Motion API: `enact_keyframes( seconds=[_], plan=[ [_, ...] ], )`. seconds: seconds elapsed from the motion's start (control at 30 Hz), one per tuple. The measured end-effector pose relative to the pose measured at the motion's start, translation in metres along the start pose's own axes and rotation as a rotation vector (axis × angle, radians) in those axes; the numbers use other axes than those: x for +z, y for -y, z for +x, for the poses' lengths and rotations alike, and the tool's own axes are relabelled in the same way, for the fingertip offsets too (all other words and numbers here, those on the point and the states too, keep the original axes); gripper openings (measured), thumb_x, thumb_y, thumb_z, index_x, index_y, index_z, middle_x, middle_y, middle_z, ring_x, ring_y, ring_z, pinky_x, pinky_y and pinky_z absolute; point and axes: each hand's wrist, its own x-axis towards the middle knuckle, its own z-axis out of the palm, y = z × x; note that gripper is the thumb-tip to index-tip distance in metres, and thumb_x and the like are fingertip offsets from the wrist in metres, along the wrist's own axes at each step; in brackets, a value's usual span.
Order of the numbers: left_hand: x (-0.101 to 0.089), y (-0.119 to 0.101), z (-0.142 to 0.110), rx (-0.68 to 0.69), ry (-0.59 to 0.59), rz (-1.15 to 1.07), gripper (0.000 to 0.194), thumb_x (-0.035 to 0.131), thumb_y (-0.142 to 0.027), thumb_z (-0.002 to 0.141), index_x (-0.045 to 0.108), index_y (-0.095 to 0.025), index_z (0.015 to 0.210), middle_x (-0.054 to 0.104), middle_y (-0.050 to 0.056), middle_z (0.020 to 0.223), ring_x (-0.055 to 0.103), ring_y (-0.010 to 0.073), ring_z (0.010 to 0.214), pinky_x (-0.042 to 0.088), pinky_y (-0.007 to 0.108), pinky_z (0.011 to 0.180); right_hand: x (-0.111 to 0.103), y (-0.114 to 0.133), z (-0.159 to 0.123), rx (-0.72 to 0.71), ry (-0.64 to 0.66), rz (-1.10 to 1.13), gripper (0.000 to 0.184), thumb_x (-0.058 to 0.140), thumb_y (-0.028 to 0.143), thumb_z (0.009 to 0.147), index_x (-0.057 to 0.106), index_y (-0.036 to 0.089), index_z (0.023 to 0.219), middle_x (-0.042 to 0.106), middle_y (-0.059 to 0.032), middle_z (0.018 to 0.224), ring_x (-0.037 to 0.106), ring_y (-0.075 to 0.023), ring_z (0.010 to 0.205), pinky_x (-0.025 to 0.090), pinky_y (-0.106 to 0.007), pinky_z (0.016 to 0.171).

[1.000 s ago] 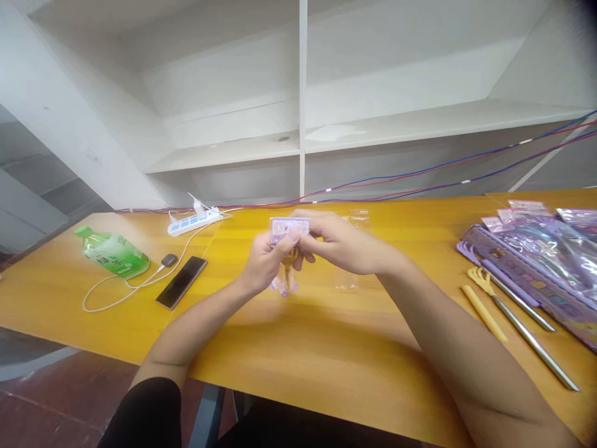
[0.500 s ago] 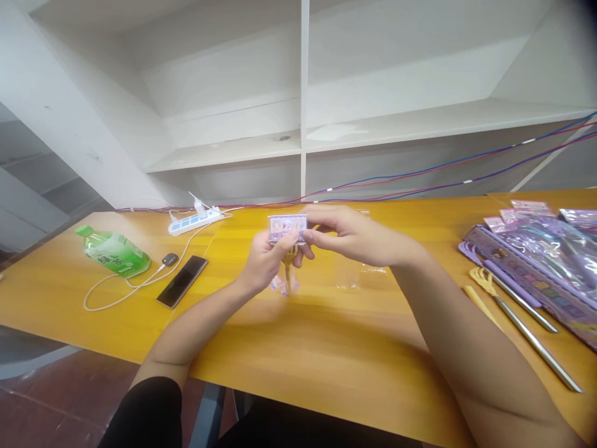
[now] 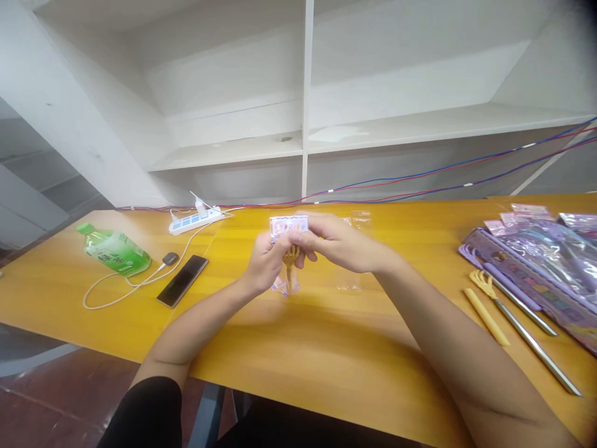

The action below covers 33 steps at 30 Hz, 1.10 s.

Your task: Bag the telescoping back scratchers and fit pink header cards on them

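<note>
A small card printed in purple and white (image 3: 289,224) is held upright in front of me over the table. My left hand (image 3: 263,262) pinches its left side and lower edge, thumb across the front. My right hand (image 3: 333,241) is closed on its right side, with both thumbs meeting at the lower edge and the right fingertips behind. Directly below the thumbs shows a yellow claw-shaped back scratcher head (image 3: 291,255), pointing up. Clear packaging with pink print (image 3: 282,287) surrounds its lower part; how it joins the card is hidden.
Flat clear bags (image 3: 349,280) lie right of the hands. At the right are a yellow back scratcher (image 3: 527,333), a yellow tube (image 3: 486,317), a purple box (image 3: 522,274) and bagged items (image 3: 555,242). Leftward lie a phone (image 3: 183,281), a green bottle (image 3: 114,250) and a power strip (image 3: 196,221).
My right hand has shifted left and down, bringing its thumb onto the card's lower edge beside the left thumb. The card tilts slightly and more of its lower part is covered.
</note>
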Motion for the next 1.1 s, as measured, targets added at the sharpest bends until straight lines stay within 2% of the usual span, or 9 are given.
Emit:
enact_keyframes(
  seconds=[0.13, 0.33, 0.6, 0.77, 0.87, 0.93, 1.0, 1.03, 1.1],
  plan=[
    [0.001, -0.001, 0.000, 0.011, 0.014, -0.030, 0.055, 0.052, -0.051, 0.107, 0.078, -0.013, 0.076, 0.070, 0.008, 0.067, 0.061, 0.0159, 0.062, 0.051, 0.030, 0.069, 0.001, -0.001, 0.001, -0.037, -0.019, -0.030, 0.052, 0.044, 0.057, 0.113, 0.059, 0.019, 0.081, 0.074, -0.0025, 0.078, 0.062, -0.0153, 0.075, 0.044, -0.029, 0.073],
    [0.000, -0.001, 0.002, 0.020, 0.055, -0.065, 0.058, 0.046, -0.052, 0.105, 0.078, -0.012, 0.077, 0.070, 0.010, 0.068, 0.064, 0.0204, 0.068, 0.053, 0.033, 0.074, -0.002, -0.002, -0.001, -0.054, 0.004, -0.058, 0.050, 0.045, 0.054, 0.113, 0.056, 0.021, 0.078, 0.073, -0.0018, 0.077, 0.062, -0.0171, 0.079, 0.043, -0.031, 0.078],
    [-0.002, 0.003, 0.002, -0.006, 0.049, -0.088, 0.058, 0.043, -0.055, 0.098, 0.075, -0.013, 0.073, 0.070, 0.011, 0.068, 0.064, 0.0230, 0.069, 0.054, 0.036, 0.075, -0.006, -0.005, -0.001, -0.088, -0.004, -0.102, 0.037, 0.049, 0.038, 0.110, 0.058, 0.021, 0.078, 0.073, -0.0002, 0.075, 0.061, -0.0163, 0.077, 0.043, -0.030, 0.075],
    [-0.002, 0.005, 0.006, -0.028, 0.000, -0.047, 0.059, 0.040, -0.058, 0.096, 0.075, -0.015, 0.074, 0.069, 0.011, 0.069, 0.064, 0.0235, 0.070, 0.055, 0.038, 0.076, -0.011, 0.000, -0.004, -0.030, -0.016, -0.099, 0.026, 0.047, 0.029, 0.106, 0.058, 0.021, 0.084, 0.074, -0.0023, 0.087, 0.065, -0.0174, 0.085, 0.047, -0.031, 0.079],
    [-0.007, 0.006, 0.012, -0.039, -0.116, -0.047, 0.046, 0.051, -0.053, 0.096, 0.074, -0.015, 0.084, 0.073, 0.009, 0.077, 0.066, 0.0202, 0.072, 0.055, 0.033, 0.075, -0.014, -0.003, -0.005, 0.106, -0.008, -0.149, 0.028, 0.043, 0.036, 0.109, 0.064, 0.020, 0.100, 0.074, -0.0053, 0.107, 0.068, -0.0173, 0.091, 0.048, -0.030, 0.078],
    [-0.010, 0.007, 0.016, -0.041, -0.198, -0.079, 0.036, 0.062, -0.048, 0.093, 0.074, -0.015, 0.095, 0.075, 0.008, 0.084, 0.068, 0.0173, 0.073, 0.056, 0.030, 0.075, -0.010, -0.011, -0.003, 0.228, 0.072, -0.168, 0.027, 0.049, 0.040, 0.108, 0.066, 0.020, 0.116, 0.074, -0.0068, 0.119, 0.070, -0.0168, 0.091, 0.049, -0.028, 0.074],
    [-0.012, 0.007, 0.020, -0.030, -0.257, -0.129, 0.034, 0.069, -0.045, 0.090, 0.072, -0.014, 0.105, 0.077, 0.007, 0.089, 0.070, 0.0153, 0.074, 0.057, 0.028, 0.074, 0.001, -0.023, 0.001, 0.305, 0.187, -0.182, 0.028, 0.060, 0.040, 0.103, 0.066, 0.020, 0.121, 0.075, -0.0071, 0.115, 0.070, -0.0168, 0.089, 0.048, -0.027, 0.073],
    [-0.012, 0.007, 0.021, -0.022, -0.277, -0.149, 0.035, 0.071, -0.044, 0.089, 0.071, -0.014, 0.107, 0.077, 0.007, 0.090, 0.071, 0.0150, 0.074, 0.057, 0.028, 0.074, 0.009, -0.029, 0.003, 0.327, 0.244, -0.182, 0.027, 0.064, 0.039, 0.101, 0.067, 0.019, 0.118, 0.076, -0.0064, 0.107, 0.069, -0.0171, 0.088, 0.048, -0.027, 0.073],
    [-0.011, 0.004, 0.023, -0.003, -0.296, -0.169, 0.036, 0.073, -0.044, 0.088, 0.070, -0.014, 0.108, 0.078, 0.008, 0.090, 0.073, 0.0162, 0.076, 0.058, 0.029, 0.076, 0.026, -0.040, 0.003, 0.340, 0.254, -0.149, 0.022, 0.066, 0.038, 0.101, 0.067, 0.017, 0.105, 0.076, -0.0055, 0.098, 0.068, -0.0167, 0.085, 0.047, -0.027, 0.073]
  ],
)
